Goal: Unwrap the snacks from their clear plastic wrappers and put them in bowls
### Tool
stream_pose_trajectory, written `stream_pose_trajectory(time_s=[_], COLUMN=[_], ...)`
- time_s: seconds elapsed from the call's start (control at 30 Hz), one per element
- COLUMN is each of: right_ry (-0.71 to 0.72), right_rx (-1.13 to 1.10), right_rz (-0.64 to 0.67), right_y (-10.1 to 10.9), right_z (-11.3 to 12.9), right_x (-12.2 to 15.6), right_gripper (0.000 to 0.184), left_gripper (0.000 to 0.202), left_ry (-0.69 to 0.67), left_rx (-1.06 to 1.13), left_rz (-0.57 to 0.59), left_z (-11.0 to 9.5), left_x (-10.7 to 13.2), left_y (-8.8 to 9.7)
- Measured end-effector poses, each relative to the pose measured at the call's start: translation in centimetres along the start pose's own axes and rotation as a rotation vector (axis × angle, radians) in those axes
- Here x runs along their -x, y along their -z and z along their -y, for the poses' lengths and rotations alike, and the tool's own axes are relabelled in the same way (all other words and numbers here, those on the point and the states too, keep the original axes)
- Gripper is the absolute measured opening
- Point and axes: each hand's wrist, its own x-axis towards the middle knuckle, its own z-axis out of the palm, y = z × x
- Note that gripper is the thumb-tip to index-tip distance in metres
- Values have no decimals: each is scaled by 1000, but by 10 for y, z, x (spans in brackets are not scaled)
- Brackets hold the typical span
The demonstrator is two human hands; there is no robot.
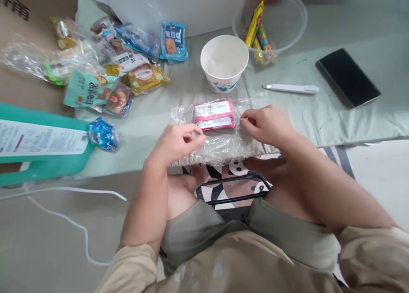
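Note:
Two pink packets with white labels (213, 114) lie together on a sheet of clear plastic film (220, 146), spread crinkled at the table's front edge. To the left of the packets, my left hand (180, 141) is closed, thumb and index finger pinched on the film. My right hand (266, 124) is on the other side, its fingertips also pinched on the film just right of the packets. Exactly where each hand grips the thin film is hard to make out. Behind the packets stands a white paper cup (224, 62) with a blue-green pattern.
A clear plastic bowl (290, 33) holds several yellow snack packs. A white utility knife (292, 88) and a black phone (348, 77) lie to the right. Several wrapped snacks (147, 77), a blue packet (104, 134) and a green container (57, 165) are at left.

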Motion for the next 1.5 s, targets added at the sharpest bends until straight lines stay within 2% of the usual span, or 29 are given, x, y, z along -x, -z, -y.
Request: stream_pose_trajectory(time_s=[0.03, 0.1, 0.13, 0.2, 0.23, 0.3, 0.37, 0.47, 0.57, 0.63, 0.7, 0.8, 0.9, 0.97, 1.07, 1.13, 1.2, 1.27, 1.33, 1.5], right_ry=[-38, -3, 59, 219, 294, 389, 393, 338, 336, 343, 352, 373, 382, 372, 234, 19, -257, -484, -605, -635], right_rx=[2, -24, -36, -54, -63, -67, -46, -5, -22, -65, -136, -277, -403, -493, -602, -608, -589, -574, -530, -325], right_rz=[-71, -167, -195, -215, -205, -161, -127, -87, -105, -128, -115, -48, -22, -50, -189, -317, -379, -363, -311, -171], right_y=[-3, -10, -13, -18, -21, -27, -31, -34, -33, -32, -29, -21, -8, 6, 38, 65, 92, 114, 130, 149], right_z=[2, 5, 6, 9, 10, 13, 17, 21, 21, 20, 17, 13, 8, 5, 0, -3, -8, -14, -18, -18], right_x=[-2, -7, -9, -13, -15, -20, -25, -32, -38, -41, -40, -30, -13, -5, -11, -33, -64, -97, -125, -167], right_gripper=[35, 45, 48, 51, 54, 67, 77, 79, 78, 81, 84, 84, 85, 87, 81, 66, 47, 32, 26, 32], left_gripper=[14, 24, 38, 61, 62, 47, 25, 22, 24, 25, 21, 14, 13, 13, 16, 19, 19, 19, 19, 19], left_ry=[11, 0, -5, 18, 29, 40, 41, 100, 215, 311, 414, 519, 524, 514, 510, 504, 494, 488, 491, 485], left_rx=[-14, -88, -137, -208, -224, -206, -118, 256, 787, 993, 1043, 998, 969, 970, 985, 984, 974, 966, 961, 961], left_rz=[-157, -456, -508, -458, -403, -326, -284, -268, -334, -376, -429, -517, -504, -470, -461, -451, -431, -410, -396, -370], left_z=[6, 21, 28, 39, 42, 41, 33, 17, 3, -2, -3, -3, -4, -5, -7, -6, -5, -5, -5, -7], left_x=[-3, -10, -14, -21, -23, -26, -27, -29, -34, -37, -41, -46, -50, -51, -51, -50, -50, -49, -49, -50], left_y=[2, 5, 6, 7, 7, 2, -4, -13, -15, -12, -10, -9, -9, -9, -8, -8, -8, -7, -7, -5])
